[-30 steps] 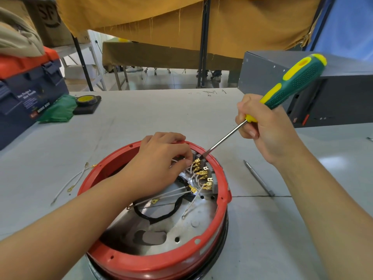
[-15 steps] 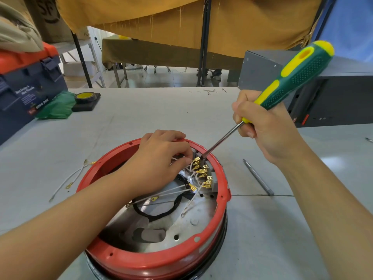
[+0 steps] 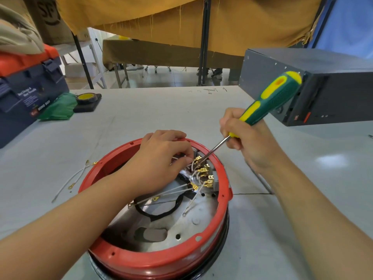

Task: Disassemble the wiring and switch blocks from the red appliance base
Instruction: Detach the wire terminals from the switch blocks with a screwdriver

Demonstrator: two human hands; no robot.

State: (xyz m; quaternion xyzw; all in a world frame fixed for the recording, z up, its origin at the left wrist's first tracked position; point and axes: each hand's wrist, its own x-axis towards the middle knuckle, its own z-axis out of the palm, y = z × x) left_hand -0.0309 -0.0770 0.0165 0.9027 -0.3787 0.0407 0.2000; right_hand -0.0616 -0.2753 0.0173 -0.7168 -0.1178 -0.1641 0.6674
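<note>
On the grey table (image 3: 141,118), right in front of me, sits the red appliance base (image 3: 153,259) with its open side up. My left hand (image 3: 161,158) reaches inside by the far rim, and its fingers are curled and pinch a white wire. My right hand (image 3: 248,142) is wrapped tight around one green and yellow screwdriver (image 3: 270,100). Its metal tip pokes in among the gold clips (image 3: 203,170) on the grey switch blocks (image 3: 216,182).

I think the job is partly done. Two loose white wires (image 3: 70,180) already lie out on the table, just left of the base. Inside, I count about four white wires with free ends, and some that look plugged in. Those and the blocks must come out. I cannot tell how many blocks there are.
</note>
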